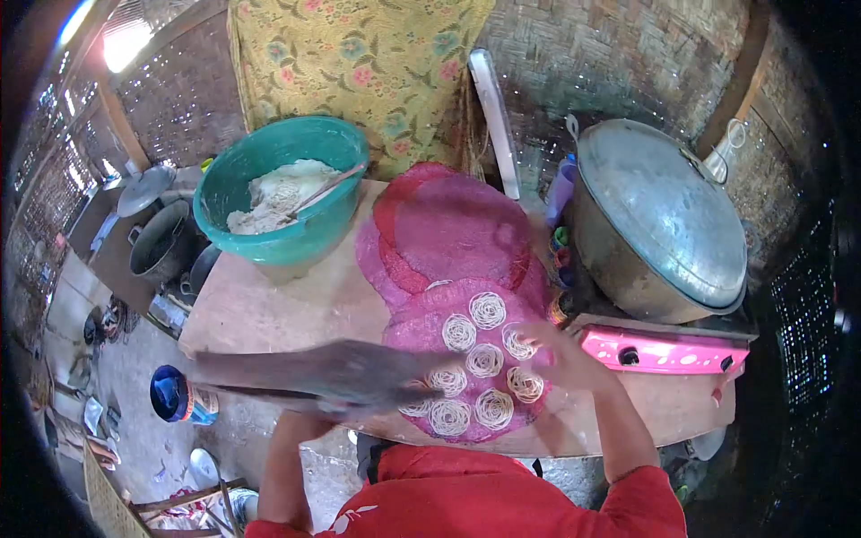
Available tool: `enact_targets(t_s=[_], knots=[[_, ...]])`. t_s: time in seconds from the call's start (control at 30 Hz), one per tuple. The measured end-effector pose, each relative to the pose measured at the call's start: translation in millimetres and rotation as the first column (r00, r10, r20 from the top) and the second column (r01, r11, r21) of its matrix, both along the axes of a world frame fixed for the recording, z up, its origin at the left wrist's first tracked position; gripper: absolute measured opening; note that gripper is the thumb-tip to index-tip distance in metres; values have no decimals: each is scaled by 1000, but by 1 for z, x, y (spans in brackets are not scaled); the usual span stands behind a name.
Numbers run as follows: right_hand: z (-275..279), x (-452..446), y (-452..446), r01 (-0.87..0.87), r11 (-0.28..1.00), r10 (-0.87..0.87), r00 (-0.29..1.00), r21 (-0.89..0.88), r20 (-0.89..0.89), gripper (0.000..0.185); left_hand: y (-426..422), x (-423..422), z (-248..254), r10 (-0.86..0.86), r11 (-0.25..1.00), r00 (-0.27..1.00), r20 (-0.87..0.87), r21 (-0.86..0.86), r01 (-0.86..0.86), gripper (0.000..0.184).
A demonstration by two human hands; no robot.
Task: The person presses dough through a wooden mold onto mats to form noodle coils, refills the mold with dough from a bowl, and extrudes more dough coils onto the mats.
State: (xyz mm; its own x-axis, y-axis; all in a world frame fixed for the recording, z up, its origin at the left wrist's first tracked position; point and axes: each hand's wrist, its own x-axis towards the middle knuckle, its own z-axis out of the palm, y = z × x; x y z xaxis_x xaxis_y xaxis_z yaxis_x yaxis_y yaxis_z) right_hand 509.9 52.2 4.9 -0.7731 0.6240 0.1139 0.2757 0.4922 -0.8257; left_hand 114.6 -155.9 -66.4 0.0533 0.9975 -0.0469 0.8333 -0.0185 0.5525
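Observation:
My left hand (308, 425) is wrapped around a dark long-handled tool (336, 377) that looks like a wooden press with two arms. Motion blurs the tool, and it hides most of the fingers. It reaches over the left edge of a round pink mesh mat (417, 314). On this mat lie several flat white coiled nests of noodle-like strands (485, 360). Over the mat's right side is my right hand (563, 357), its fingers apart and somewhat blurred, close to a nest (519, 341). I see nothing held in it.
More pink mats (457, 224) lie behind. A green basin (309, 247) of white dough or flour with a stick stands back left. A large lidded pot (619, 242) sits on a pink stove (664, 351) at right. A dark bucket (170, 394) is on the floor.

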Motion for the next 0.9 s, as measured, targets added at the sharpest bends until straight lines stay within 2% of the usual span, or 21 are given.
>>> enact_targets(t_s=[0.07, 0.1, 0.13, 0.17, 0.23, 0.27, 0.3, 0.33, 0.37, 0.4, 0.47, 0.53, 0.57, 0.63, 0.67, 0.7, 0.73, 0.77, 0.8, 0.83, 0.9], knots=[[19, -22, -17, -328, 918, 362, 923, -221, 131, 65, 22, 30, -1, -291, 952, 946, 140, -53, 301, 34], [24, -33, -24, -471, 786, 519, 855, -401, 15, 70, 36, 43, 8, -377, 918, 897, 232, -37, 396, 36], [25, -35, -29, -539, 696, 588, 807, -475, -55, 73, 49, 57, 18, -454, 873, 829, 326, -21, 487, 39], [27, -38, -35, -595, 591, 644, 755, -545, -125, 76, 61, 70, 42, -459, 860, 809, 367, -46, 509, 42], [25, -46, -32, -639, 435, 664, 703, -634, -254, 77, 80, 84, 83, -355, 840, 691, 630, -111, 532, 48], [22, -50, -28, -642, 360, 645, 696, -677, -317, 78, 89, 77, 97, -451, 883, 778, 437, 96, 459, 53], [17, -52, -22, -628, 298, 610, 704, -719, -363, 78, 96, 71, 128, -532, 843, 797, 287, 265, 467, 71], [11, -53, -18, -606, 236, 562, 723, -760, -402, 78, 98, 74, 155, -370, 929, 622, 690, 264, 260, 99], [7, -52, -12, -581, 183, 509, 746, -793, -429, 79, 115, 80, 160, -416, 909, 317, 852, 400, 118, 99], [1, -50, -6, -553, 125, 452, 771, -824, -449, 79, 132, 86, 164, -522, 853, -10, 853, 522, -24, 100], [-4, -46, 5, -499, 48, 349, 820, -865, -454, 81, 157, 84, 181, -525, 850, -264, 809, 513, -117, 95], [-2, -36, 17, -441, -9, 252, 867, -897, -429, 82, 185, 77, 164, -421, 884, -429, 800, 467, 3, 98], [-1, -35, 24, -409, -26, 214, 889, -912, -405, 82, 196, 66, 148, -426, 885, -434, 794, 466, -15, 98], [6, -35, 34, -312, -24, 183, 933, -950, -311, 84, 217, 43, 105, -283, 929, -622, 730, 370, 12, 86], [10, -38, 40, -227, 15, 199, 955, -974, -220, 84, 222, 34, 82, -286, 930, -626, 726, 368, 2, 86], [13, -46, 46, -101, 180, 237, 970, -979, -57, 82, 224, 28, 57, -275, 931, -721, 636, 363, -35, 80], [14, -57, 50, -97, 174, 243, 969, -980, -52, 82, 226, 24, 35, -265, 933, -802, 535, 353, -72, 75], [12, -69, 54, 16, 303, 262, 960, -953, 100, 79, 227, 22, 18, -270, 933, -802, 532, 350, -82, 75], [8, -78, 56, 120, 429, 262, 932, -895, 250, 76, 227, 21, 2, -321, 931, -817, 479, 317, -180, 66], [0, -85, 60, 196, 487, 236, 909, -851, 344, 70, 226, 20, -10, -377, 920, -822, 426, 278, -277, 57], [2, -97, 62, 200, 516, 283, 878, -833, 386, 71, 223, 17, -25, -375, 927, -816, 439, 187, -325, 53]])
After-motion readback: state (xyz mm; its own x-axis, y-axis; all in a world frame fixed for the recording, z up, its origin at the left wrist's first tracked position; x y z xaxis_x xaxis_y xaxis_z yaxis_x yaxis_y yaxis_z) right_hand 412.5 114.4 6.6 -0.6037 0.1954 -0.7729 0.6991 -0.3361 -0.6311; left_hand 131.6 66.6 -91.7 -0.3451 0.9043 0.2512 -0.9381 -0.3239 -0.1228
